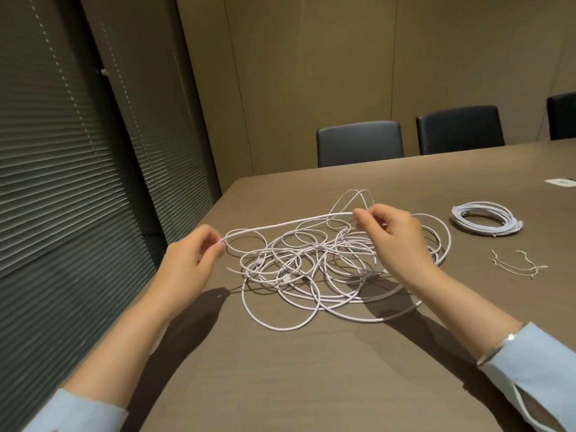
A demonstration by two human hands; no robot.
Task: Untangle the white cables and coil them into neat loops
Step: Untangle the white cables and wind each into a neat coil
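A tangled heap of white cables (314,269) lies on the brown table (280,385) in front of me. One strand (286,224) is lifted and stretched taut above the heap. My left hand (190,260) pinches its left end between thumb and fingers. At the strand's right end, my right hand (392,235) pinches it over the pile. A white cable coiled into a neat loop (486,221) rests on the table to the right, apart from the heap.
Two thin twist ties (517,265) lie right of the heap, below the coil. A small white item (559,182) sits at the far right edge. Dark chairs (360,143) line the far side. Window blinds (62,182) run along the left beyond the table edge.
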